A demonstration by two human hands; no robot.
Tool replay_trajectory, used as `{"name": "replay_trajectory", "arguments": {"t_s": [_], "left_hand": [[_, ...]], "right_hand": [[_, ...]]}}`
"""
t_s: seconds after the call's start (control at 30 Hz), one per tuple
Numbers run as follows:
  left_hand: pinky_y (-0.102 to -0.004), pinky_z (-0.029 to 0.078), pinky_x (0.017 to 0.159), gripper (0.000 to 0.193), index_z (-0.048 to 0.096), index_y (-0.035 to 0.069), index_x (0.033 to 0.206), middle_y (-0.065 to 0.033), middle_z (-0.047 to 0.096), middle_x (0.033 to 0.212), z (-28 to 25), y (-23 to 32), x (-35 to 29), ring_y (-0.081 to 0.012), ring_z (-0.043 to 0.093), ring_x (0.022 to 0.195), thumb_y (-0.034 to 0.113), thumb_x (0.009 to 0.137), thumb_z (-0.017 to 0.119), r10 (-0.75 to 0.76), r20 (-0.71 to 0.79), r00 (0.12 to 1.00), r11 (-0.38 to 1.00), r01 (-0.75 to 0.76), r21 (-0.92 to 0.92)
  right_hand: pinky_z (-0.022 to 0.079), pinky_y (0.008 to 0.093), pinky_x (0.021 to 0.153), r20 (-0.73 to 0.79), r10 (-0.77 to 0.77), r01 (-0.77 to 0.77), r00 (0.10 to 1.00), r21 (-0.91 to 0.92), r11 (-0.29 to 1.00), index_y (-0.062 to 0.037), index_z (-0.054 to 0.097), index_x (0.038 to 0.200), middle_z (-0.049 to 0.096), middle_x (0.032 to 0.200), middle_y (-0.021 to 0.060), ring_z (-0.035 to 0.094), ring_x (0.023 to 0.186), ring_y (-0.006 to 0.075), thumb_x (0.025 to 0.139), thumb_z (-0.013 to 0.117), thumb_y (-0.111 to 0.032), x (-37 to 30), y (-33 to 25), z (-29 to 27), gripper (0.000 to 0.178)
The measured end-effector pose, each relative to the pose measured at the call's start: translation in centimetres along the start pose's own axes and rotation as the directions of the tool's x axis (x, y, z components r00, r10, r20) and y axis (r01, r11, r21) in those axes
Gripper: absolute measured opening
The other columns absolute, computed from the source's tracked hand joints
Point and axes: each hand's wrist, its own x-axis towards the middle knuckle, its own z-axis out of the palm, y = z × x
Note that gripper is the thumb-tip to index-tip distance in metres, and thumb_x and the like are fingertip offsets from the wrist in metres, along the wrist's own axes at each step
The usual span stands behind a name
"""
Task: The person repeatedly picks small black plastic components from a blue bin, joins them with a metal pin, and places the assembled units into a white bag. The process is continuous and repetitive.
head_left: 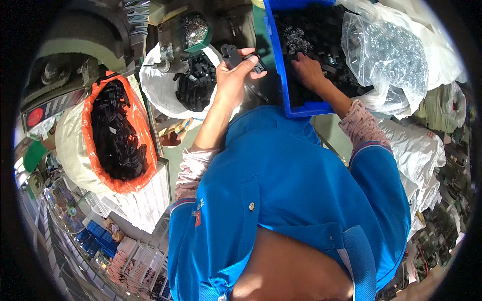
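Observation:
My left hand (pixel 231 83) is closed on a black plastic part (pixel 231 56) with a rounded, holed end standing up beyond the thumb. A second black piece (pixel 258 65) shows between the thumb and fingers; whether the two are joined I cannot tell. My right hand (pixel 310 72) reaches into a blue crate (pixel 282 75) at the right, over dark small parts. Its fingers are curled together and point down beside a small heap of metal springs (pixel 295 42). What they pinch, if anything, is hidden.
Left of my left hand stands a white-lined container (pixel 158 95) of black parts, with a green box (pixel 200 42) of small metal pieces above it. An orange-lined sack (pixel 89 135) of black parts is farther left. A clear bag of springs (pixel 389 55) leans over the crate's right side.

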Motion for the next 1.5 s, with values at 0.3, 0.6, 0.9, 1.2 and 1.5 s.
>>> {"name": "replay_trajectory", "arguments": {"t_s": [0.3,0.6,0.9,1.2,1.5], "left_hand": [[-0.0211,0.048,0.072,0.026,0.064,0.003,0.097,-0.0006,0.065,0.087,-1.0,-0.4,-0.9,-0.0057,0.058,0.078,0.001,0.074,0.075,0.208,0.049,0.977,0.916,-0.212,0.341],[-0.0226,0.049,0.073,0.025,0.065,0.002,0.096,-0.0019,0.068,0.087,-1.1,1.7,-3.1,-0.0063,0.059,0.078,0.002,0.074,0.075,0.297,0.126,0.947,0.824,-0.321,0.468],[-0.0225,0.048,0.072,0.036,0.062,0.002,0.104,-0.0011,0.065,0.085,-3.7,2.0,-5.4,-0.0059,0.057,0.077,0.006,0.073,0.077,0.38,-0.042,0.924,0.789,-0.3,0.536],[-0.0247,0.047,0.08,0.03,0.058,0.0,0.103,-0.0039,0.062,0.094,-4.6,3.0,-6.5,-0.0099,0.057,0.088,0.005,0.078,0.072,0.722,-0.086,0.687,0.617,-0.582,0.529],[-0.0293,0.05,0.079,0.025,0.061,-0.002,0.091,-0.0099,0.062,0.095,-6.7,4.4,-6.9,-0.0228,0.064,0.086,-0.005,0.066,0.068,0.74,0.183,0.648,0.328,-0.584,0.742]], "right_hand": [[0.052,0.0295,0.066,0.032,0.306,-0.14,0.952,0.93,0.339,-0.0024,0.066,0.101,0.067,0.091,0.0091,0.064,0.078,0.0156,0.087,0.058,-0.013,-1.0,-1.7,-8.0,0.019],[0.047,0.0251,0.07,-0.261,-0.019,0.251,0.965,0.902,0.352,-0.0032,0.069,0.101,0.066,0.086,0.0063,0.06,0.078,0.012,0.082,0.067,-0.008,1.1,-9.6,-12.7,0.019],[0.046,0.0266,0.063,-0.337,-0.409,0.529,0.848,0.562,0.636,-0.0054,0.069,0.1,0.061,0.088,0.0061,0.058,0.072,0.0133,0.081,0.066,-0.002,3.8,-12.9,-14.4,0.019],[0.053,0.0322,0.077,0.381,-0.317,-0.447,0.869,0.879,-0.168,0.0023,0.056,0.116,0.064,0.098,0.0143,0.065,0.085,0.0221,0.093,0.055,-0.02,4.1,-14.3,-12.1,0.031],[0.05,0.0274,0.082,0.341,-0.24,-0.403,0.909,0.869,-0.288,0.0032,0.06,0.109,0.064,0.098,0.01,0.061,0.088,0.0163,0.088,0.062,-0.009,5.0,-13.1,-10.8,0.025]]}}
